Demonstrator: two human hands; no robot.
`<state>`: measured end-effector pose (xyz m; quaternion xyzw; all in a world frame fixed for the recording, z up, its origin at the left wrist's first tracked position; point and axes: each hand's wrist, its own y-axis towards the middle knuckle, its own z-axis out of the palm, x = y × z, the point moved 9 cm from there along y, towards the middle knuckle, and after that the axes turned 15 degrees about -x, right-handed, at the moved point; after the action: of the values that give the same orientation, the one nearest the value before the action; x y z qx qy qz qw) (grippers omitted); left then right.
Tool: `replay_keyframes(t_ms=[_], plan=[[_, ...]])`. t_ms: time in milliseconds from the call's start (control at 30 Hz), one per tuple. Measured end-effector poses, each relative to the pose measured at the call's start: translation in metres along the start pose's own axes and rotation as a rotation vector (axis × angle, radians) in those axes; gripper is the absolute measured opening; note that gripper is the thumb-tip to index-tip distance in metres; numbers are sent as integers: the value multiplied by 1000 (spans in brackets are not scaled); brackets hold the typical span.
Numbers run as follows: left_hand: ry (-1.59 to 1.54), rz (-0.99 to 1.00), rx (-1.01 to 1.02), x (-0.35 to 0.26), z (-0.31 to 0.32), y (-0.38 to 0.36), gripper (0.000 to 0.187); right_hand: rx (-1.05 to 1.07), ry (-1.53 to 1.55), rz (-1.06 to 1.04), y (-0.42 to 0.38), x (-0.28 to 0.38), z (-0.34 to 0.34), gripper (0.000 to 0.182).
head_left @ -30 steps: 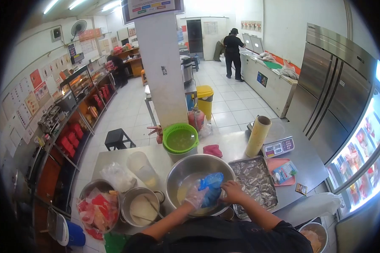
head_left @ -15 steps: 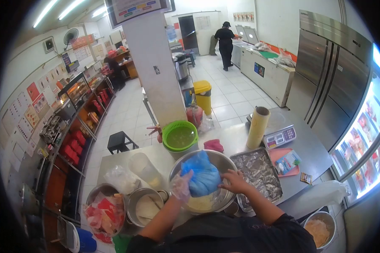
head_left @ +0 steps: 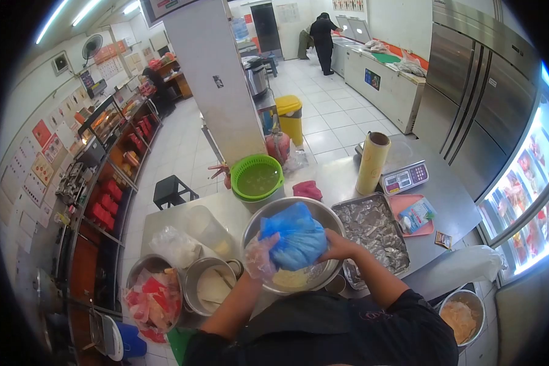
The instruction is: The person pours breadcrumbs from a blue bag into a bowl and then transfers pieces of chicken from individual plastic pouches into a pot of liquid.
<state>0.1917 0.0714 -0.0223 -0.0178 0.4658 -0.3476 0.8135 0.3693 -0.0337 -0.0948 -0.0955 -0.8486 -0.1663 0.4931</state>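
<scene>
A full blue plastic bag (head_left: 296, 236) is held up over a large steel bowl (head_left: 250, 230) that has pale yellowish powder (head_left: 291, 279) at its bottom. My left hand (head_left: 263, 256), in a clear plastic glove, grips the bag's left side. Bare, my right hand (head_left: 337, 246) presses on its right side, with the fingertips partly hidden behind the bag. Left of the bowl stands a steel pot (head_left: 192, 287) with white powder and a utensil in it. A foil-lined tray (head_left: 372, 235) lies to the right.
Behind the bowl are a green basket (head_left: 257, 177), a red cloth (head_left: 307, 190), a plastic-wrap roll (head_left: 373, 163) and a scale (head_left: 404, 177). A pot with red and clear plastic (head_left: 154, 299) stands left. Co-workers (head_left: 323, 43) are in the background.
My right hand has closed in on the bag's right side, and the bag now looks rounder and sits slightly higher and to the right. The camera view has shifted a little.
</scene>
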Motion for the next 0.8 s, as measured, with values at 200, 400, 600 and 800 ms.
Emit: replay_keyframes(t_ms=[200, 400, 600, 800], plan=[[-134, -71, -147, 31, -59, 32, 47, -41, 463, 396, -8, -3, -22, 63], [-251, -391, -490, 73, -59, 4, 52, -172, 216, 247, 5, 26, -41, 43], [-265, -573, -273, 109, -54, -10, 61, -264, 264, 164, 19, 64, -49, 37], [-190, -516, -333, 119, -63, -1, 59, -278, 109, 49, 33, 78, -54, 42]])
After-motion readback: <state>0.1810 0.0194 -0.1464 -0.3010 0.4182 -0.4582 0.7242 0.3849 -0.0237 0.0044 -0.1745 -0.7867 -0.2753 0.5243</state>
